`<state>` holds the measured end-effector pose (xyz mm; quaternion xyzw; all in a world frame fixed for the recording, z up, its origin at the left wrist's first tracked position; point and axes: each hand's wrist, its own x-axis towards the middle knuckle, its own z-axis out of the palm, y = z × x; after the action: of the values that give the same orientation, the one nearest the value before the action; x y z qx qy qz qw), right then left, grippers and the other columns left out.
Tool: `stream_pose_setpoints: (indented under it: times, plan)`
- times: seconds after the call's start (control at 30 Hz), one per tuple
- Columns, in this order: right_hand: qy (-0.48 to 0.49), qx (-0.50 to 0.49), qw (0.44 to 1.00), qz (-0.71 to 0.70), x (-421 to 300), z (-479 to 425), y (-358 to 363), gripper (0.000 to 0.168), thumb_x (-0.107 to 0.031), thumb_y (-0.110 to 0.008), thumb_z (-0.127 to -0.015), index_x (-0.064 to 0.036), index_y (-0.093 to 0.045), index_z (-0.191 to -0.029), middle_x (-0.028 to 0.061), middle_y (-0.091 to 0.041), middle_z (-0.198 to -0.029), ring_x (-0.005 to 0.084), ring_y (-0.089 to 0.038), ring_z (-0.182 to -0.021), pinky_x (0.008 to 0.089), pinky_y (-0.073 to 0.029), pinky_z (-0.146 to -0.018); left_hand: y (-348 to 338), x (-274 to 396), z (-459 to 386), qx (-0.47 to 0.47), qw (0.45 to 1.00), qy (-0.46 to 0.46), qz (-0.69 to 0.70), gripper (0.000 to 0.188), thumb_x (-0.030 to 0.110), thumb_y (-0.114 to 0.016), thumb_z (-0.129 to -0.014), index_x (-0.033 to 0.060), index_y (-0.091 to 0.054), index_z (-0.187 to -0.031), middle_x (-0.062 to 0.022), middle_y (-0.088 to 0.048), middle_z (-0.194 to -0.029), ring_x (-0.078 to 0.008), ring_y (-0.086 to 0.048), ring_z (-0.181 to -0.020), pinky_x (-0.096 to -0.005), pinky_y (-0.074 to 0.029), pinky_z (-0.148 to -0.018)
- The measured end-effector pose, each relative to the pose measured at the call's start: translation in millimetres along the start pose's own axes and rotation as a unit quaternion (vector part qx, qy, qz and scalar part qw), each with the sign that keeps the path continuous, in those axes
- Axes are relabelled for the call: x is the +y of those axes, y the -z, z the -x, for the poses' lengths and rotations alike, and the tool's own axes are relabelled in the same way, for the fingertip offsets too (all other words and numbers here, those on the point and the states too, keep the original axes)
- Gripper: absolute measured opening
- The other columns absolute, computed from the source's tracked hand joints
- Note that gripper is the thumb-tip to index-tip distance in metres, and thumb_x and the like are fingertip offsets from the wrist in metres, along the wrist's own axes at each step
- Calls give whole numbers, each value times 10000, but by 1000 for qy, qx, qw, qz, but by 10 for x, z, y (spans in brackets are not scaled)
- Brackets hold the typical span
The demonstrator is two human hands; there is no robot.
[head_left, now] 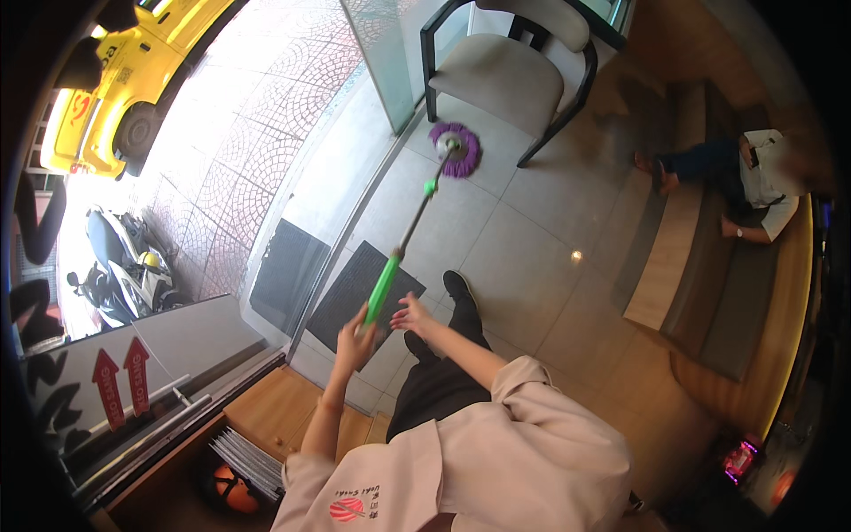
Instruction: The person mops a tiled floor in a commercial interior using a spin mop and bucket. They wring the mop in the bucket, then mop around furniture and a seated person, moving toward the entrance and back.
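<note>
My left hand (pixel 356 338) is closed around the lower end of the green handle of a spin mop (pixel 382 292). My right hand (pixel 413 316) is just to the right of that handle, fingers spread, holding nothing. The mop's pole slants up and away from me to its purple string head (pixel 465 151), which lies on the grey tiled floor (pixel 512 226) beside the front leg of an armchair. Under the handle, a dark ribbed doormat (pixel 362 286) lies inside the door track.
An armchair (pixel 498 73) stands beyond the mop head, near a glass door panel (pixel 385 66). A seated person (pixel 751 173) is on the long bench (pixel 671 266) at right. A wooden cabinet (pixel 272 405) stands at lower left. Outside are a scooter (pixel 126 266) and a yellow vehicle (pixel 126 86).
</note>
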<state>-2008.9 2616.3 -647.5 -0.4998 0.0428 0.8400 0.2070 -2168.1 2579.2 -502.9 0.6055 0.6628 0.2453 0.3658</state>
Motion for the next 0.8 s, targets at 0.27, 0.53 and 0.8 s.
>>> stream_pose_setpoints:
  times: [0.27,0.53,0.8]
  plan:
    - [70,110,991,-14,-1081,597,1438,414,-362,-354,-925,-18,-458,-1131,187,-566,-874,316,-600,-813,451,-518,-765,-986,470,-3093,19,994,43,-103,479,217,-553,-823,182,-459,-1292,-234,-612,-746,-402,-604,-719,-470,-475,-659]
    - [83,83,993,-26,-888,755,1384,422,-383,-373,-924,-20,-484,-1108,189,-569,-919,305,-587,-859,451,-511,-777,-709,256,-2307,19,982,83,-168,504,221,-548,-822,292,-435,-1307,-198,-620,-720,-385,-615,-689,-468,-488,-637]
    - [15,20,988,153,45,-8,-99,723,-585,-478,-842,-35,-326,-1287,258,-404,-1232,348,-423,-1123,496,-472,-826,509,-254,956,22,964,200,-176,514,214,-590,-820,316,-447,-1303,-204,-603,-675,-378,-595,-613,-443,-457,-551]
